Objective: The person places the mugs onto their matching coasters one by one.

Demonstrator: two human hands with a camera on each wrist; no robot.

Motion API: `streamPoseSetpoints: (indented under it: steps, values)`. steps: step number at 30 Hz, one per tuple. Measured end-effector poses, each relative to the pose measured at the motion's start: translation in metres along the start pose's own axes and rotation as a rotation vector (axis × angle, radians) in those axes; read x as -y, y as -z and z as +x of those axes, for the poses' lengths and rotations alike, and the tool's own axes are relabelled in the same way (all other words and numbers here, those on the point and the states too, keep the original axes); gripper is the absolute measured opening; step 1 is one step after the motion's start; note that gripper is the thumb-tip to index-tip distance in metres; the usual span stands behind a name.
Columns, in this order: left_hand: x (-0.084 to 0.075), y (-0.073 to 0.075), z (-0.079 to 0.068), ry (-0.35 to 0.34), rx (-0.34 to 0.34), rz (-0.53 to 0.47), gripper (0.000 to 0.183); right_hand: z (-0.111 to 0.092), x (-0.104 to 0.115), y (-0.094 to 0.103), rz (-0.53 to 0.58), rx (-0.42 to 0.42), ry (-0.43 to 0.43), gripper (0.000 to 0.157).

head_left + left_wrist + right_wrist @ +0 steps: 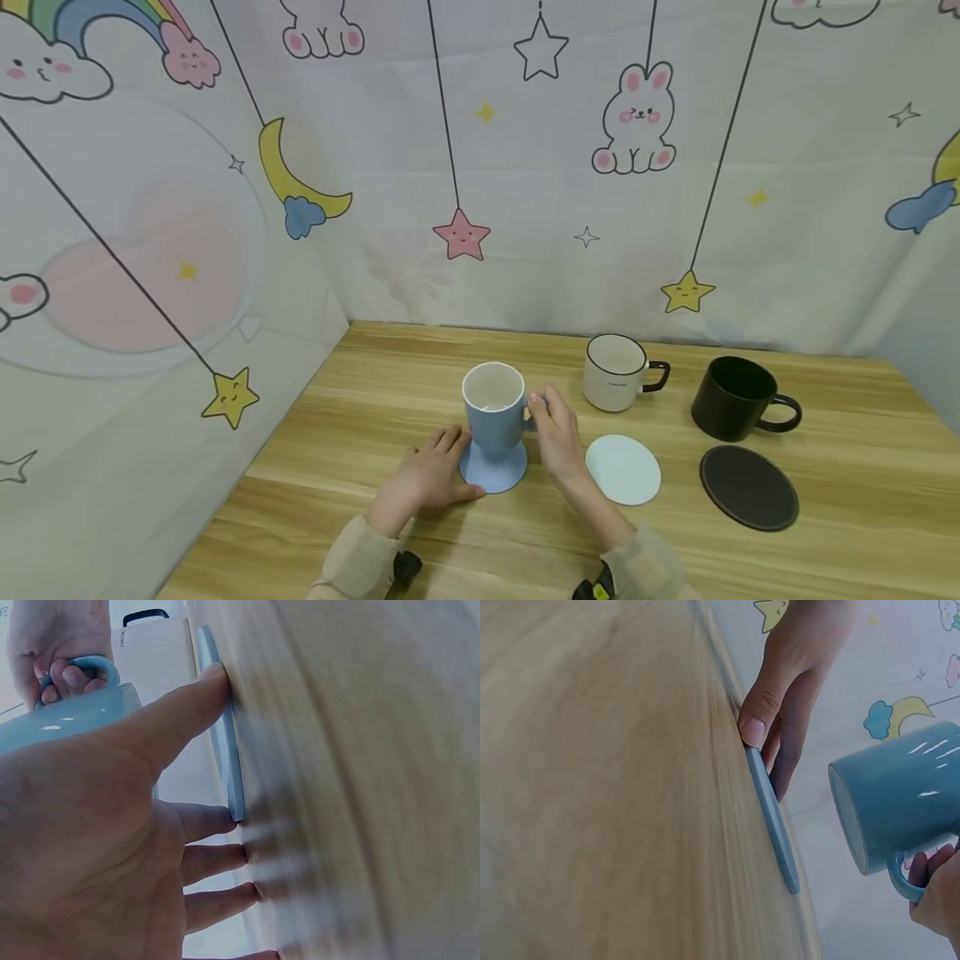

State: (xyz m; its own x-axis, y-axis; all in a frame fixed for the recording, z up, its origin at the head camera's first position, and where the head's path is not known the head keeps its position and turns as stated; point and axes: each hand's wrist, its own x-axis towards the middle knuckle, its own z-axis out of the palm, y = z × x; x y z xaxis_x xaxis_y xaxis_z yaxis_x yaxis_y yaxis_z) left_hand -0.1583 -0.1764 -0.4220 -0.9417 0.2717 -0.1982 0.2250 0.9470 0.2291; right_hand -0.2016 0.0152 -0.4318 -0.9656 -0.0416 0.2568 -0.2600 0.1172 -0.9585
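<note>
Hovering just above the blue coaster (495,481), it's the blue mug (492,425), clear of contact!
Small dark lettering shows on the white mug (607,387) beyond, too fine to read surely; the blue mug's long axis stands upright, mouth up, handle (904,882) pointing right, and the right hand (555,433) has that handle gripped, while the left hand (433,475), fingers straight and spread, touches the coaster's edge; off right, the black mug (731,402) sits behind the black coaster (750,489).
</note>
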Motion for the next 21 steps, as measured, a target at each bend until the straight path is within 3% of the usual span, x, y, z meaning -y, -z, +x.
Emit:
streamPoseSetpoints:
  steps: [9,21]
  values:
    - [-0.0005,0.0008,0.0003,0.001,0.008,-0.010,0.089,-0.0026,-0.0027,-0.0012,0.015,0.009,-0.036,0.026]
    - [-0.0014,0.0017,-0.0007,-0.001,0.012,-0.010,0.088,-0.0019,-0.0072,0.0001,0.151,0.046,-0.122,0.027]
